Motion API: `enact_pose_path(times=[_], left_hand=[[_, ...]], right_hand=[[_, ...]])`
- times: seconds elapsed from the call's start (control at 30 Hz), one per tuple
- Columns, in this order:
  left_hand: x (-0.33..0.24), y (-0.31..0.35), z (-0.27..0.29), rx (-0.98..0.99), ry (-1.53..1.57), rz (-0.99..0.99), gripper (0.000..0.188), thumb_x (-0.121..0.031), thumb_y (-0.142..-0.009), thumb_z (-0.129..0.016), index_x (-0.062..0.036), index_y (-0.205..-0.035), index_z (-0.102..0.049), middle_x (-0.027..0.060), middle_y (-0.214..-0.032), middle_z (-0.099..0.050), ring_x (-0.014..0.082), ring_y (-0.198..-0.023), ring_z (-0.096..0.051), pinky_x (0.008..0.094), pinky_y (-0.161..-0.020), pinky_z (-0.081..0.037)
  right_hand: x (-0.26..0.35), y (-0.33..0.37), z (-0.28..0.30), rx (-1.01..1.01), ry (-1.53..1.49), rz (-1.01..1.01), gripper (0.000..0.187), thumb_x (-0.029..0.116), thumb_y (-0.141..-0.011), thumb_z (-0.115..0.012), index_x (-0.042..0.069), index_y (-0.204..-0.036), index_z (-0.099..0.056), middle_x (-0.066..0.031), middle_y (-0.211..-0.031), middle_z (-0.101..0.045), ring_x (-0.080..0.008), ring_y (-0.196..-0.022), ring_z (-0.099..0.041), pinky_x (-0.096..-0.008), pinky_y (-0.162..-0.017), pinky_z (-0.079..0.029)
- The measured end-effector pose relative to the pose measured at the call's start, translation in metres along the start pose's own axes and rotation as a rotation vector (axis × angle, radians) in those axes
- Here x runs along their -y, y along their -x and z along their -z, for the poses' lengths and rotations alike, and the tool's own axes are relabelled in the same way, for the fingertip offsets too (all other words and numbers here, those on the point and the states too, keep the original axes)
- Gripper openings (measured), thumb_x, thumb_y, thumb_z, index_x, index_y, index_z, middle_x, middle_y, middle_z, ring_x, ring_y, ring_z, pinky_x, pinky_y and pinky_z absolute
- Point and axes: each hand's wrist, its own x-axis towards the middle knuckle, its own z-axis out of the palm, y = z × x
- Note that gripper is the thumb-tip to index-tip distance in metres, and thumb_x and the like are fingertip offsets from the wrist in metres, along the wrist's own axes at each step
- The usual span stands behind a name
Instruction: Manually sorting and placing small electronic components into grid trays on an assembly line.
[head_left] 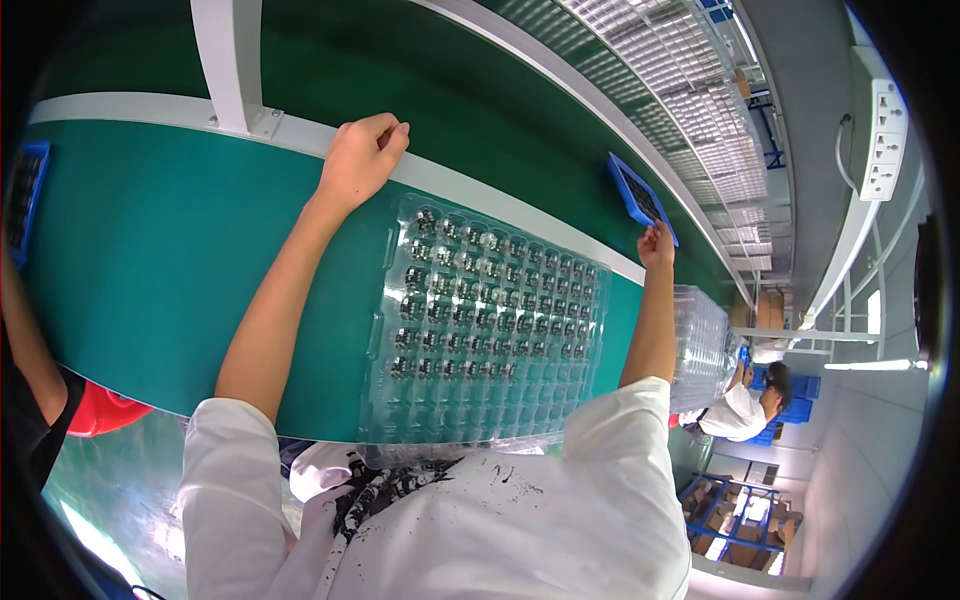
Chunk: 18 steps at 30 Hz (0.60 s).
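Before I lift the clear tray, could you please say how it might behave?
The clear tray looks thin and may flex. Metallic parts in open pockets could spill if tipped. Nearest pockets look empty, so weight probably favours the far side.

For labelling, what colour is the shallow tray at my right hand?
The shallow tray is blue; see the head view.
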Motion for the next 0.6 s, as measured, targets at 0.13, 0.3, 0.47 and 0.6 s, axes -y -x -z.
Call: enact_pose_path(times=[0.13, 0.3, 0.47, 0.6], left_hand=[[-0.003, 0.000, -0.002, 0.006, -0.007, -0.016, 0.028, -0.018, -0.095, -0.058, 0.0032, -0.078, -0.060, 0.0060, -0.056, -0.049, 0.0117, -0.051, -0.042, 0.0304, -0.050, -0.036], [-0.002, 0.001, 0.000, -0.024, 0.024, 0.011, 0.028, -0.018, -0.091, -0.060, 0.0031, -0.075, -0.057, 0.0161, -0.062, -0.056, 0.0323, -0.053, -0.050, 0.0396, -0.053, -0.040], [0.002, -0.005, -0.004, 0.004, 0.013, 0.006, 0.027, -0.020, -0.092, -0.060, 0.0023, -0.076, -0.058, 0.0162, -0.062, -0.055, 0.0314, -0.054, -0.049, 0.0389, -0.055, -0.042], [0.004, -0.008, 0.000, 0.024, -0.012, -0.047, 0.031, -0.024, -0.096, -0.057, 0.0037, -0.083, -0.063, 0.0055, -0.059, -0.055, 0.0119, -0.055, -0.051, 0.0292, -0.055, -0.042]], right_hand=[[0.004, 0.008, 0.013, 0.019, -0.017, 0.028, 0.020, 0.018, -0.090, -0.064, 0.009, -0.073, -0.057, -0.0040, -0.064, -0.064, -0.0132, -0.049, -0.058, -0.0244, -0.042, -0.043], [0.006, 0.032, 0.015, 0.137, 0.028, 0.038, 0.020, 0.017, -0.091, -0.063, 0.009, -0.073, -0.058, -0.0050, -0.064, -0.064, -0.0124, -0.050, -0.057, -0.0242, -0.044, -0.042], [0.014, 0.071, 0.020, 0.165, 0.016, 0.044, 0.022, 0.015, -0.094, -0.061, 0.009, -0.073, -0.059, -0.0043, -0.063, -0.064, -0.0121, -0.050, -0.056, -0.0244, -0.045, -0.041], [0.013, 0.126, 0.022, 0.139, -0.029, 0.082, 0.023, 0.015, -0.094, -0.062, 0.008, -0.072, -0.058, -0.0053, -0.064, -0.062, -0.0126, -0.051, -0.053, -0.0246, -0.046, -0.040]])
